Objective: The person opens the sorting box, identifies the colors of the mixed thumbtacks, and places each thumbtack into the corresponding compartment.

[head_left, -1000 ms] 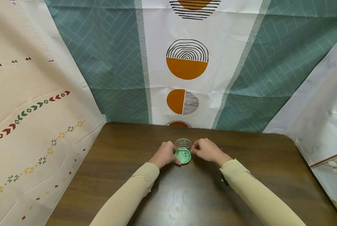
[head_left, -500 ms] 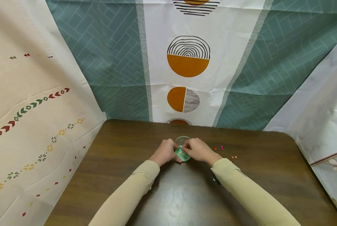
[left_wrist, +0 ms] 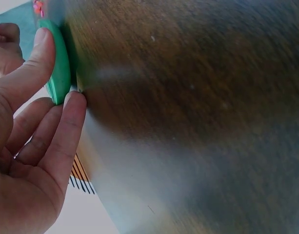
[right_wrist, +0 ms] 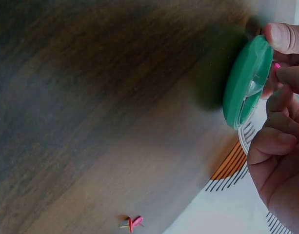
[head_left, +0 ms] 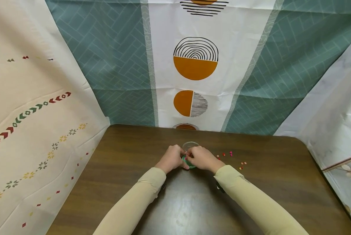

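Observation:
A small round green case (head_left: 191,165) with a raised clear lid (head_left: 190,144) stands on the table. My left hand (head_left: 172,157) grips its left side, thumb on the near rim and fingers on the far side, as the left wrist view shows along the green wall (left_wrist: 62,68). Over the case's opening, my right hand (head_left: 203,158) pinches a pink thumbtack (right_wrist: 277,66) between thumb and forefinger. From the right wrist view, the green case (right_wrist: 239,87) looks tilted, with a clear divider inside. Its contents are mostly hidden by my right hand.
Several loose thumbtacks lie on the brown table (head_left: 281,176) to the right: pink ones (head_left: 231,153), a red one (head_left: 224,154) and orange ones (head_left: 244,163). A patterned curtain (head_left: 122,65) hangs behind the table's far edge.
My right hand has moved left from beside the case to over it, with the pink thumbtack in its fingertips. Loose thumbtacks on the right have come into sight. The left hand keeps its hold.

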The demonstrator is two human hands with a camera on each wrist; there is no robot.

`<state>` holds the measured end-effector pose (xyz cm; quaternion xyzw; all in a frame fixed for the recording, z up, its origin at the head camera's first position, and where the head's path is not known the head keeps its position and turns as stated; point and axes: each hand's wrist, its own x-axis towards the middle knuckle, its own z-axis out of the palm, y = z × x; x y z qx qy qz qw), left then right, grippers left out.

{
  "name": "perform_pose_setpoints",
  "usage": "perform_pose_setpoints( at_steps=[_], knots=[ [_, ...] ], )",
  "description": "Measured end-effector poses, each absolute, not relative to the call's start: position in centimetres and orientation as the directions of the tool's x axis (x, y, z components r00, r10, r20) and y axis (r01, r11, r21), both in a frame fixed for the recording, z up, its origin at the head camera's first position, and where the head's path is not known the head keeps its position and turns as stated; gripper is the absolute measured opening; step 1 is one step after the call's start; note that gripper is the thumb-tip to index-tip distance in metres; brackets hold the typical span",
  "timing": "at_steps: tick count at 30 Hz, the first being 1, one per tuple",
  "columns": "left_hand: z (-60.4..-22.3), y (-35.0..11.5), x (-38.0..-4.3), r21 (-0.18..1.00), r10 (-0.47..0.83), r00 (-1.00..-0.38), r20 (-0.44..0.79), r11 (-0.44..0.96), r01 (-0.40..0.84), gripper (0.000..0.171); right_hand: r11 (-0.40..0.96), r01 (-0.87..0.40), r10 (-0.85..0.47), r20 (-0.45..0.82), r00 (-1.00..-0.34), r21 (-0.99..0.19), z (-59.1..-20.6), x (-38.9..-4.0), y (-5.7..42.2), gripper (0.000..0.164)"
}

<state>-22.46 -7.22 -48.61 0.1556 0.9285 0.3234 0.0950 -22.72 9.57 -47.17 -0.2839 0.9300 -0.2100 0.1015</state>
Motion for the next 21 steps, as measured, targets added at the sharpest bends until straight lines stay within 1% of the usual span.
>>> perform_pose_setpoints(
  at_steps=[4,13,21],
  knots=[
    [-48.55,-7.35,-22.4,0.631,0.358,-0.932,-0.065,0.738,0.24,0.03,0.748,-0.492,-0.577,-0.07,-0.814,-0.447,-47.33,-22.79,9.34,0.008],
    [-48.78,-7.44,-22.44,0.628,0.37,-0.927,-0.054,0.735,0.257,0.03,0.753,-0.475,-0.572,-0.097,-0.814,-0.454,-47.58,-22.75,9.17,0.011],
    [-48.78,-7.45,-22.42,0.633,0.367,-0.929,-0.053,0.732,0.253,0.031,0.742,-0.501,-0.584,-0.064,-0.809,-0.445,-47.78,-22.8,9.25,0.012]
  ],
)
